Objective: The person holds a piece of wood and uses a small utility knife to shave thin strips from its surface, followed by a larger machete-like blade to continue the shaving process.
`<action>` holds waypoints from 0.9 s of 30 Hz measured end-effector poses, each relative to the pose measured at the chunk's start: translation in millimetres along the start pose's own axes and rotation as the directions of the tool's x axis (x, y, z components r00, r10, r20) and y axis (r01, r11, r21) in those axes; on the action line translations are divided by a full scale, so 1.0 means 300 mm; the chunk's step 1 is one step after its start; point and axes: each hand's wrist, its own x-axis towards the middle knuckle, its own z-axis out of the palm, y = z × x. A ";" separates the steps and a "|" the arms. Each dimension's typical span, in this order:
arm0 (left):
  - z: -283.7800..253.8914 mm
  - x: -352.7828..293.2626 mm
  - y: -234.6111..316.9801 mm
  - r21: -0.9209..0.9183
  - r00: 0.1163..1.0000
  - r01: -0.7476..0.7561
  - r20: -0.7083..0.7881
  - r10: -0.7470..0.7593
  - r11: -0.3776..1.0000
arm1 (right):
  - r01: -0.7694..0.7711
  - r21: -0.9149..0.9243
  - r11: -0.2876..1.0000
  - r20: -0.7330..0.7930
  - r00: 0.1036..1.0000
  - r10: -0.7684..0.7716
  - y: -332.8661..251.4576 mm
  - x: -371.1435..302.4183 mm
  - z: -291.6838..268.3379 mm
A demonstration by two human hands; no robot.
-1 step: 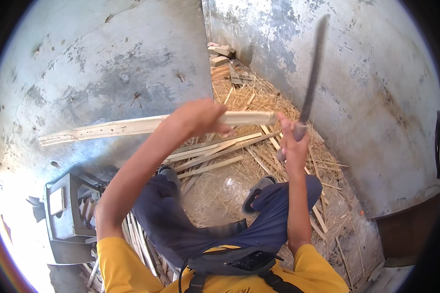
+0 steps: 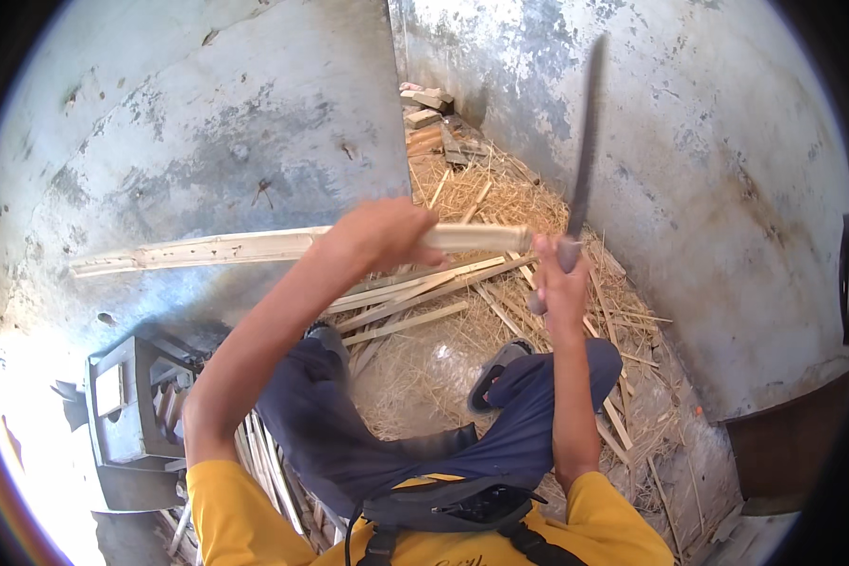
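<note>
My left hand (image 2: pixel 387 234) is closed round a long pale split-bamboo strip (image 2: pixel 226 247), which lies nearly level across the view. In my right hand (image 2: pixel 563 278) is the handle of a long, slightly curved machete (image 2: pixel 589 141). Its dark blade points up and away, a little blurred. The fingertips of the right hand are at the strip's right end; whether they touch it I cannot tell. The blade stands apart from the bamboo.
Cut bamboo strips (image 2: pixel 406 316) and straw-like shavings (image 2: pixel 528 203) cover the floor ahead. A grey metal machine-like box (image 2: pixel 127 401) stands at lower left, beside more strips (image 2: pixel 272 472). Worn walls rise on the left (image 2: pixel 255 113) and right (image 2: pixel 717 189). Bricks (image 2: pixel 424 118) lie in the far corner.
The machete and my right hand have moved a little to the left. The bamboo strip has shifted slightly left, its right end a bit lower, with my left hand still gripping it.
</note>
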 end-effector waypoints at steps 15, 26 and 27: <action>0.019 -0.217 0.053 0.494 0.562 -0.046 -0.706 0.431 0.868 | -0.471 0.628 0.620 0.264 0.878 0.399 0.306 -0.095 0.034; 0.110 -0.279 -0.372 -0.579 0.612 -0.788 -0.774 -0.163 -0.209 | -0.575 0.521 0.631 0.344 0.818 0.461 0.416 -0.145 0.078; 0.068 -0.238 -0.267 -0.530 0.539 -0.843 -0.829 -0.152 -0.095 | -0.563 0.496 0.661 0.320 0.826 0.464 0.415 -0.154 0.089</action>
